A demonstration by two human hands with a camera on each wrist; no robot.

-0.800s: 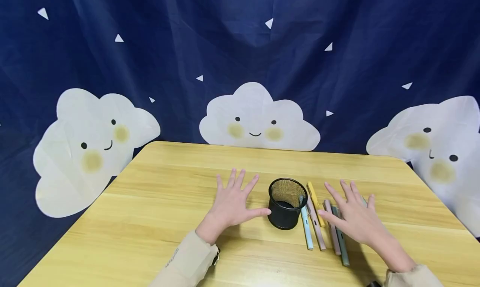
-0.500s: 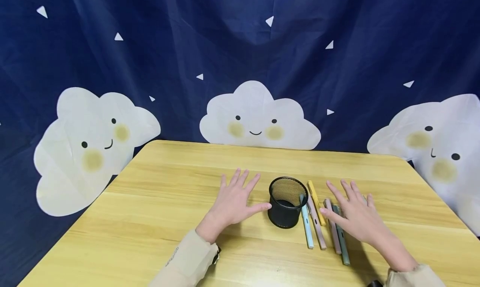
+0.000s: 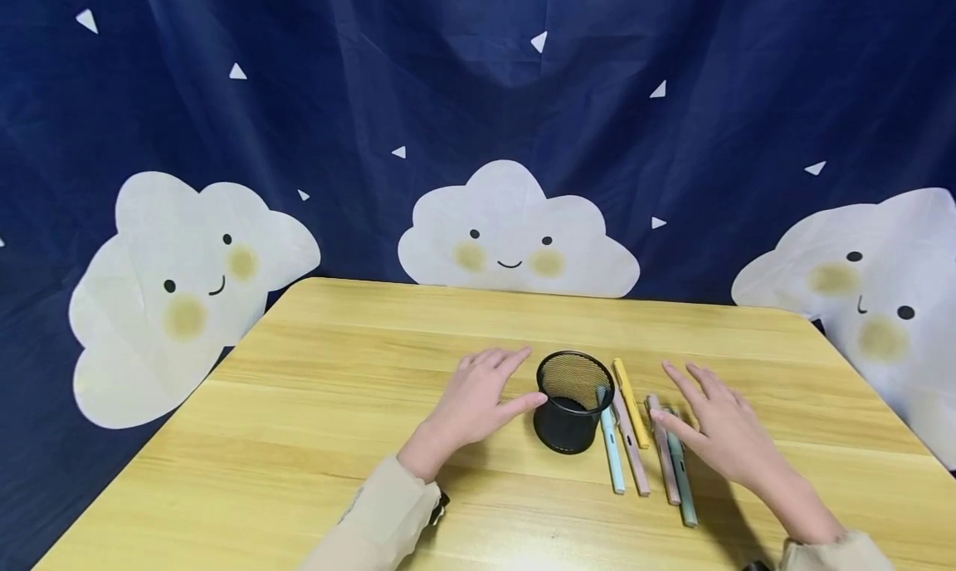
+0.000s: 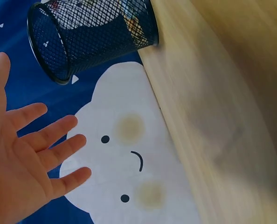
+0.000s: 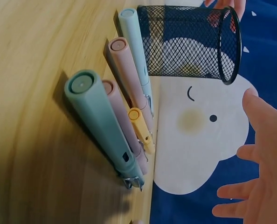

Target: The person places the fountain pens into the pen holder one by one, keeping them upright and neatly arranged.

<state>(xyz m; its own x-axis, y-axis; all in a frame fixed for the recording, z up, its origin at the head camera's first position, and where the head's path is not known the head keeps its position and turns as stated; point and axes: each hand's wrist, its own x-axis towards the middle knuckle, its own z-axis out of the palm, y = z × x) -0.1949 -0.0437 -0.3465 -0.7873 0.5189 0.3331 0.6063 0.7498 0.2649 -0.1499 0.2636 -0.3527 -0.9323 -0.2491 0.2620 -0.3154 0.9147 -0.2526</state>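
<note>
A black mesh pen cup [image 3: 565, 431] stands upright on the table with nothing inside. My left hand [image 3: 472, 398] is just left of it, fingers spread loosely and thumb tip at the cup's rim in the head view. In the left wrist view the palm of this hand [image 4: 22, 168] holds nothing. Right of the cup lie several capped pens: a light blue pen [image 3: 612, 459], a mauve pen [image 3: 634, 456], a yellow pen [image 3: 631, 405], a second mauve pen [image 3: 664, 459] and a grey-green pen [image 3: 683, 490]. My right hand [image 3: 723, 431], holding nothing, hovers over the far-right pens, fingers extended.
The wooden table [image 3: 284, 438] reaches back to a dark blue curtain [image 3: 478, 73] with white cloud shapes [image 3: 515, 222]. The pens lie close together, the light blue one right at the cup's side.
Both hands have turned and drawn their spread fingers closer together. The right hand has shifted slightly right, uncovering more of the mauve and grey-green pens. Cup and pens stay put.
</note>
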